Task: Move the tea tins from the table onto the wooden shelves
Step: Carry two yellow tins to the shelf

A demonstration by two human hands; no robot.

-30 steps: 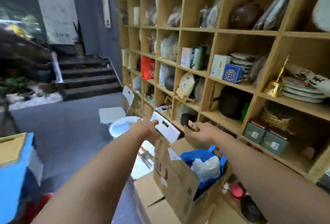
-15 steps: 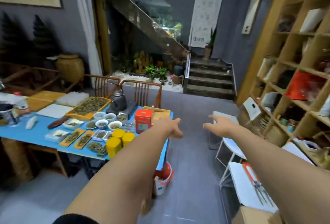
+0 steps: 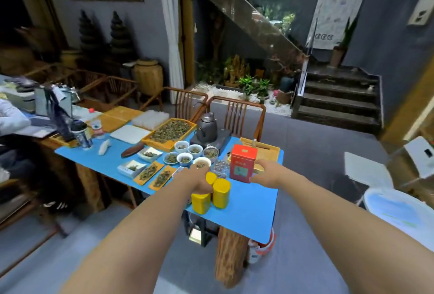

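Note:
Three yellow tea tins stand near the front edge of the blue table [image 3: 253, 211]: one at front left [image 3: 200, 204], one beside it [image 3: 222, 194], one behind [image 3: 211, 177]. My left hand [image 3: 199, 180] lies over the top of the front-left yellow tin, fingers spread, with nothing lifted. A taller red tea tin [image 3: 242, 163] stands to the right. My right hand [image 3: 270, 174] is open just right of it, thumb near its base, a small gap between them. Only a strip of the wooden shelves [image 3: 409, 115] shows at the far right.
Behind the tins sit small bowls of tea leaves [image 3: 187, 153], a grey kettle [image 3: 206, 127] on a dark base, a yellow tray of leaves [image 3: 169, 131] and a wooden box [image 3: 267, 153]. Two wooden chairs [image 3: 237, 110] stand behind the table. A white folding chair [image 3: 366, 169] stands on the floor to the right.
My view swung from the shelves to the table. Both hands came down and forward to the tins, the left over the yellow ones, the right beside the red one.

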